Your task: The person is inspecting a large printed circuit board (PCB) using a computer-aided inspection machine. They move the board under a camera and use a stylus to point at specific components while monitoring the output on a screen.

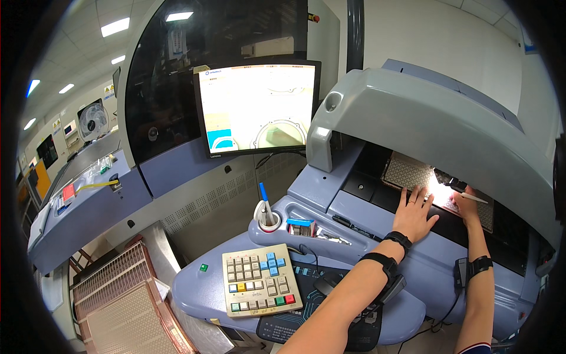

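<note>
A flat panel with a fine repeated pattern (407, 170) lies on the black bed of the machine, under its grey hood. Resting on the panel's near edge, my left hand (414, 215) is open, its fingers spread and flat. To its right my right hand (466, 203) is closed round a slim white pen-shaped tool (476, 198), which sticks out to the right. A bright light falls on the panel between both hands and washes out the detail there. The black camera head (449, 180) hangs just above that lit spot.
The grey hood (413, 112) arches low over both hands. A lit monitor (259, 109) stands beyond the keypad (261, 280). On the blue console are a pen holder (269, 222), a black pen (356, 228) and a mouse (328, 283). Several patterned panels (127, 312) lie at lower left.
</note>
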Action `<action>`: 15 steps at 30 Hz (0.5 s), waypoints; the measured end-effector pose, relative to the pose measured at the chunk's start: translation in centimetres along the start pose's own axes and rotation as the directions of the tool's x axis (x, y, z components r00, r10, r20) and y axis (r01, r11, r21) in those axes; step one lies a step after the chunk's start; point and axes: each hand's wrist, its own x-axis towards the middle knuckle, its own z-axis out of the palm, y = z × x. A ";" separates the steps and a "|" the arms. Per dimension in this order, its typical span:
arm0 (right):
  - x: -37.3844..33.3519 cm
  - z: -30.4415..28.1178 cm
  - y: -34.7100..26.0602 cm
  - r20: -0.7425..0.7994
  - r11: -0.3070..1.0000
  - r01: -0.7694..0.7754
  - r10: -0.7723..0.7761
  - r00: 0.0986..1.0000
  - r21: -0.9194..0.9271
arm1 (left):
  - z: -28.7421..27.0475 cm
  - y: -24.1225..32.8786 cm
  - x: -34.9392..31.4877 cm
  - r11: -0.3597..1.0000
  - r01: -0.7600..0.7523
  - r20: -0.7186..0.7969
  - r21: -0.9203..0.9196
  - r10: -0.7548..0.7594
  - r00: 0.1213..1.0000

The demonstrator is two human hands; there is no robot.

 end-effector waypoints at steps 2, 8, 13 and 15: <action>0.1 -0.1 0.3 -0.003 1.000 0.005 -0.005 1.000 0.005 | -0.1 0.0 0.0 1.000 0.001 0.000 -0.001 -0.001 1.000; 0.4 -0.2 1.1 -0.010 0.995 0.075 -0.075 0.997 0.059 | -0.6 0.3 0.1 1.000 0.011 0.071 -0.004 -0.010 0.997; 0.3 0.2 0.8 -0.045 0.992 0.110 -0.107 0.993 0.056 | -0.2 0.1 0.0 1.000 -0.004 0.004 0.000 0.004 1.000; 0.2 0.0 0.6 -0.022 0.999 0.047 -0.047 0.999 0.003 | -0.1 0.1 0.0 1.000 -0.004 0.004 -0.005 0.004 1.000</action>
